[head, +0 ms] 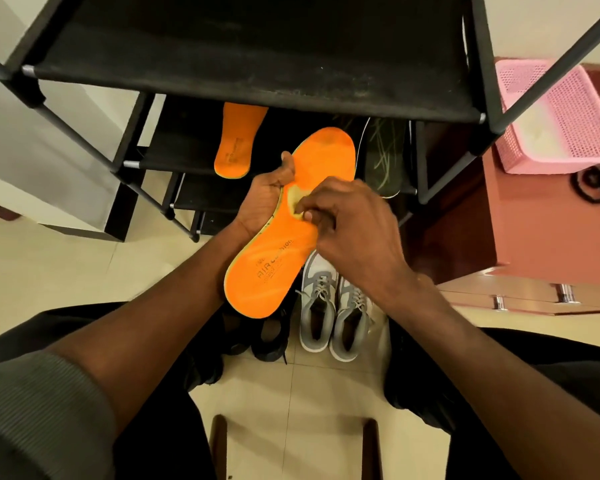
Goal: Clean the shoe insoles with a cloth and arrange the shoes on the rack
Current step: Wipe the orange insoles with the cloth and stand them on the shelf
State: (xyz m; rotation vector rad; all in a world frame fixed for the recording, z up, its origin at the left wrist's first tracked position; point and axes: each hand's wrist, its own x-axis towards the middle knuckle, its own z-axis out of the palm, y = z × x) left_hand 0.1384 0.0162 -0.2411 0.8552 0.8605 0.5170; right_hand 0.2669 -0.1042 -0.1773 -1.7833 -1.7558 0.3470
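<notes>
Black fabric rack (250,64) overhead; grey shoes (333,306) on the floor below. Orange insole (291,216) held mid-air, gripped at its edge by left hand (264,199). Right hand (347,220) curled, pinching a small yellowish cloth (297,199) against it. Risk: thin foam creasing under hard rubbing, or slipping from the edge grip.

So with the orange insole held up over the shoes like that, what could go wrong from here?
1. The left hand grips the insole by one edge only; rubbing from the right hand could bend it or knock it loose onto the grey shoes below.
2. The other insole overhangs the rack shelf's front edge, so a bump might tip it off.
</notes>
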